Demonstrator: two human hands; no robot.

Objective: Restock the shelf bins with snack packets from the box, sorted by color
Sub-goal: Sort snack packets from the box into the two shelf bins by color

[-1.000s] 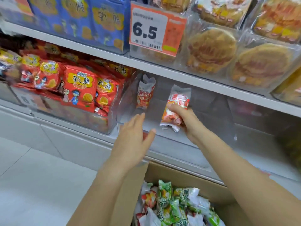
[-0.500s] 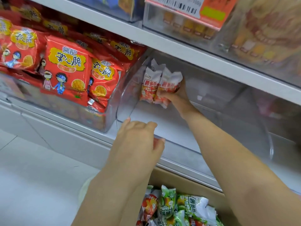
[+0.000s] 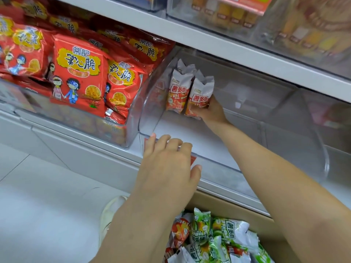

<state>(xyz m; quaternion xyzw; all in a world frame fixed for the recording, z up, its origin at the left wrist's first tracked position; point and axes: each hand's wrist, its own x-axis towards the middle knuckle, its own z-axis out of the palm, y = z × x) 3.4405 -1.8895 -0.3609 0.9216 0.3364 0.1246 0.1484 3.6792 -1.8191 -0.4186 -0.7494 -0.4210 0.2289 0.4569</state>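
A clear plastic shelf bin sits in the middle shelf. At its back left stands one red-and-white snack packet. My right hand reaches deep into the bin and grips a second red-and-white packet upright beside the first. My left hand rests on the bin's front rim with fingers curled over it. A cardboard box below holds several green and red packets.
A neighbouring clear bin on the left is packed with large red snack bags. The shelf above carries clear tubs of pastries. A white shoe stands on the pale floor by the box.
My right hand has carried its packet to the back of the bin beside the first packet. My left hand has settled onto the bin's front rim. The view has moved closer and lower.
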